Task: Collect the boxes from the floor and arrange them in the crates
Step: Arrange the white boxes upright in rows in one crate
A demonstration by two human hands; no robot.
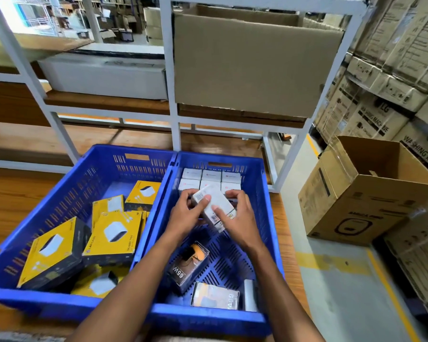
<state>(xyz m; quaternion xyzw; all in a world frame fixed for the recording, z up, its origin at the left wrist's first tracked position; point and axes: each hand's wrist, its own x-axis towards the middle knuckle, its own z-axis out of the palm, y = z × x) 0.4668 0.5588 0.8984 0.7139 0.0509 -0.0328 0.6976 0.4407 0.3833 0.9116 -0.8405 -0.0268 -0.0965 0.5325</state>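
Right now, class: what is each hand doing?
Left hand: holding the white box over the right crate.
Right hand: holding the same white box.

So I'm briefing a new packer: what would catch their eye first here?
Both hands, the left hand and right hand, grip one white box over the right blue crate, in front of a neat block of white boxes. In the left blue crate, yellow boxes lie jumbled.
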